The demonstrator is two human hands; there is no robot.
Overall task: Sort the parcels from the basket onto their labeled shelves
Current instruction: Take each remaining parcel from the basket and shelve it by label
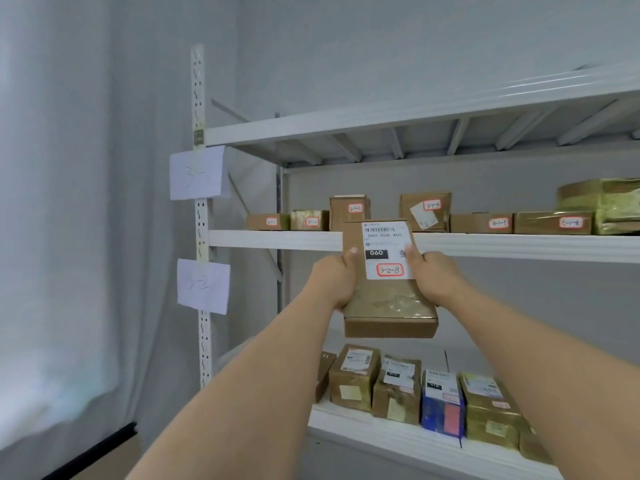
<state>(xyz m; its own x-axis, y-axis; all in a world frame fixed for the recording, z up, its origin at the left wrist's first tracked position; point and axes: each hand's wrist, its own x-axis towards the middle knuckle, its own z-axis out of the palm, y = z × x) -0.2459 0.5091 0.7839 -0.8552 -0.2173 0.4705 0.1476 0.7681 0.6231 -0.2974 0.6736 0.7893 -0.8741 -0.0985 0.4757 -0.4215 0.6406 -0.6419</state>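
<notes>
Both hands, left [334,280] and right [438,277], gripped a brown cardboard parcel [388,292] before the white metal shelf [277,240]. Taped brown boxes [349,211] lined the shelf behind. Its white label [388,249] read "060" and "3-2-8".

We are in a parcel storeroom or small sorting depot. At two o'clock a white steel rack [450,245] carries rows of taped cardboard parcels [351,381] bearing shipping labels and red-ringed handwritten codes. At nine o'clock, paper sheets [196,173] marked by hand hang on the rack's slotted upright [202,230], naming the levels, with bare grey walls [381,46] behind.
</notes>
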